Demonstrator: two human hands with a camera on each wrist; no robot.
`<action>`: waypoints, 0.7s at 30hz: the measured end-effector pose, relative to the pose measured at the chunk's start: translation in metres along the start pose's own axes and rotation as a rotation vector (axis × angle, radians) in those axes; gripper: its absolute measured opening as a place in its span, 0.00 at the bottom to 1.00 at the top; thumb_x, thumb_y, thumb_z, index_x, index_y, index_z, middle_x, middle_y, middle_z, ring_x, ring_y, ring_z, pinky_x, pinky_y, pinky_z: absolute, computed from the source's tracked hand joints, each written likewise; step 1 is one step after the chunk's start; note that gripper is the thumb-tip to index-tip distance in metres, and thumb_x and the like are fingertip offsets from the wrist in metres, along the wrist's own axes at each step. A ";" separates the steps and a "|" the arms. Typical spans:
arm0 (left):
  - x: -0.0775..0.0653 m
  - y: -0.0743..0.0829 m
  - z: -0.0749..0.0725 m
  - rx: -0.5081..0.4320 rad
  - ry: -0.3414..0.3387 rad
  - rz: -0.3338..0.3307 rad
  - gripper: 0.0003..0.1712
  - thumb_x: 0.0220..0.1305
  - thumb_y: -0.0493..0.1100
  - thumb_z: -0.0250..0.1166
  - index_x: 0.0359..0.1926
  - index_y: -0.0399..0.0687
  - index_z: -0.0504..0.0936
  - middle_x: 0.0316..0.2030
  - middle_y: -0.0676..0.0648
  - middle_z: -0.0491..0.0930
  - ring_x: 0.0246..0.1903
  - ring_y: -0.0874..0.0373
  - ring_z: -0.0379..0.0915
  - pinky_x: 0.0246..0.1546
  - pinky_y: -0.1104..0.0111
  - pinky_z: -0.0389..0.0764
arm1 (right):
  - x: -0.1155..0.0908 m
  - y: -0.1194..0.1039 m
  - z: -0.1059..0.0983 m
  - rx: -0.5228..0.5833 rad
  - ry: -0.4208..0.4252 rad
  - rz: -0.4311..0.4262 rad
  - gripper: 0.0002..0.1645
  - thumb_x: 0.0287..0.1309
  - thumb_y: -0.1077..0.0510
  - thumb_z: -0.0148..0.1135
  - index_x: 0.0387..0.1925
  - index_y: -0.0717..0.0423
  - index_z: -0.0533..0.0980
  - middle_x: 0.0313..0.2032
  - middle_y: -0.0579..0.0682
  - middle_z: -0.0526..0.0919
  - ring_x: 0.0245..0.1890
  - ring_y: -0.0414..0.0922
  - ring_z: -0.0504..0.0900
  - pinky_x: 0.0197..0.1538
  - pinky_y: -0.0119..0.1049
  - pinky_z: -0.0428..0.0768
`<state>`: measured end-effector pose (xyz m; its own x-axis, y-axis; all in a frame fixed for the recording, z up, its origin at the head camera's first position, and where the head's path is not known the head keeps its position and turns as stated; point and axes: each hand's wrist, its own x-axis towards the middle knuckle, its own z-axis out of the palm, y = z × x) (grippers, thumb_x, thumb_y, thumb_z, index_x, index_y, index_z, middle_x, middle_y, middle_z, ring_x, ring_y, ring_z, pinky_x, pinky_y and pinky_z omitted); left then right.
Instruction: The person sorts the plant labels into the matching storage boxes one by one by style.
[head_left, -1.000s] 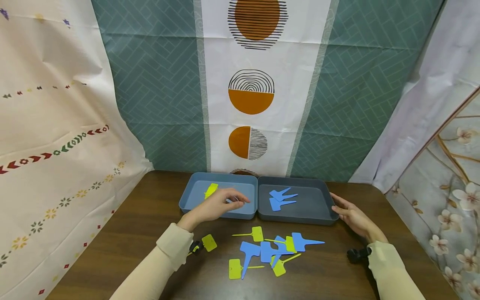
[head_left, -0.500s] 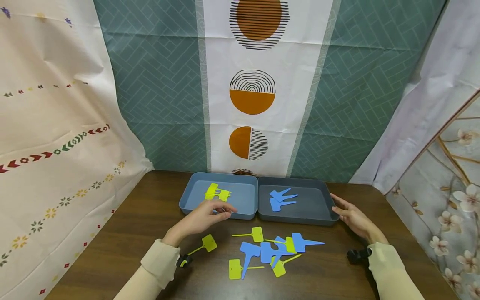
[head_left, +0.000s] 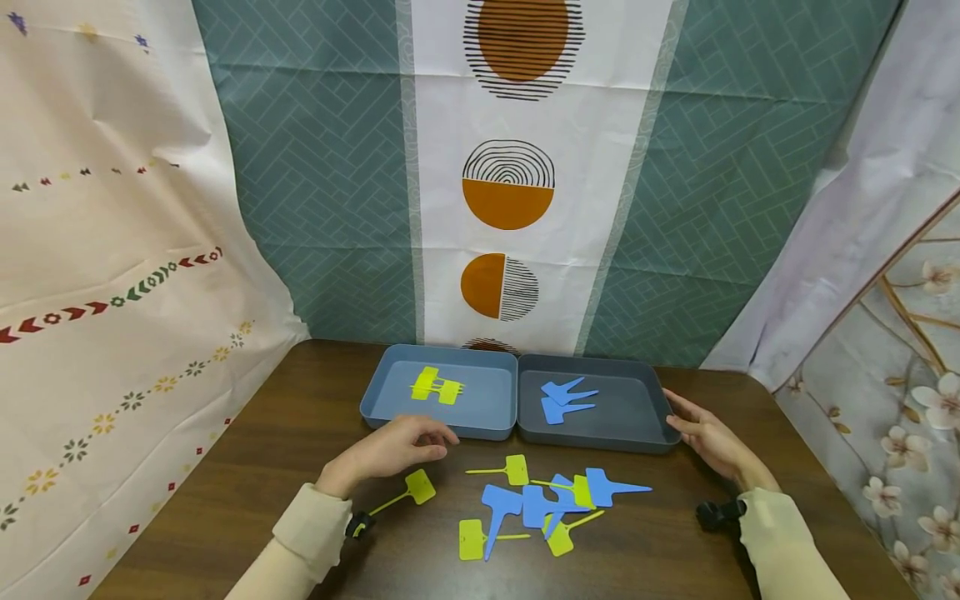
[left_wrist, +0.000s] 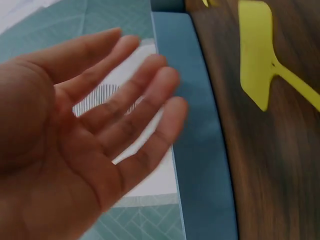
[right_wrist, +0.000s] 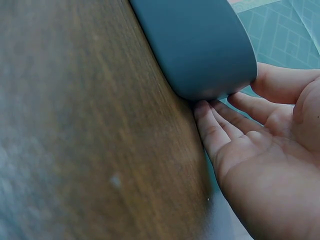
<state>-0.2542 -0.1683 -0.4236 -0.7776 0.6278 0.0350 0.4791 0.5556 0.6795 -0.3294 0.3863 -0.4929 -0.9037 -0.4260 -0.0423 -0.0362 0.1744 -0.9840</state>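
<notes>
My left hand [head_left: 393,450] hovers with loose fingers in front of the blue tray [head_left: 483,417], holding nothing. Its bare palm and spread fingers [left_wrist: 135,115] show in the left wrist view, beside the tray wall. Yellow T-shaped plant labels [head_left: 450,392] lie inside that tray. My right hand [head_left: 708,442] touches the right end of the dark grey tray [head_left: 633,408], thumb at the rim and fingertips low on the wall [right_wrist: 210,55]. Blue plant labels [head_left: 556,410] lie in the dark tray. A single yellow label [head_left: 421,487] lies near my left wrist.
In front of the trays, several blue labels [head_left: 501,500] and yellow labels [head_left: 471,540] lie loosely on the brown wooden table [head_left: 622,558], some overlapping. The two trays stand side by side. Patterned cloths [head_left: 322,208] hang behind and beside the table.
My left hand has drawn back from over the blue tray, toward me and left. A yellow label beneath it has come into view in the tray. The right hand stays at the dark tray.
</notes>
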 end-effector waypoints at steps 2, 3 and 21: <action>-0.002 -0.002 0.000 0.009 -0.031 -0.033 0.14 0.75 0.38 0.64 0.57 0.38 0.85 0.46 0.43 0.87 0.43 0.56 0.82 0.43 0.66 0.82 | 0.000 0.000 0.000 -0.003 -0.002 -0.001 0.43 0.82 0.60 0.46 0.82 0.63 0.33 0.80 0.67 0.27 0.78 0.70 0.27 0.71 0.74 0.32; -0.002 -0.003 0.000 0.018 -0.044 -0.051 0.14 0.74 0.38 0.65 0.56 0.38 0.85 0.44 0.44 0.87 0.42 0.56 0.81 0.42 0.66 0.81 | 0.000 0.000 0.000 -0.004 -0.002 -0.001 0.44 0.82 0.60 0.46 0.82 0.62 0.33 0.80 0.67 0.27 0.78 0.69 0.28 0.71 0.74 0.32; -0.006 -0.001 0.018 0.216 -0.083 -0.335 0.24 0.50 0.37 0.84 0.45 0.53 0.82 0.42 0.49 0.73 0.39 0.54 0.69 0.42 0.57 0.77 | 0.000 -0.001 0.001 -0.010 0.011 0.012 0.44 0.82 0.60 0.47 0.82 0.61 0.34 0.81 0.67 0.27 0.78 0.69 0.27 0.71 0.74 0.32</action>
<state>-0.2425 -0.1628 -0.4373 -0.8737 0.4299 -0.2276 0.2867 0.8331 0.4730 -0.3289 0.3854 -0.4920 -0.9089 -0.4137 -0.0520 -0.0295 0.1883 -0.9817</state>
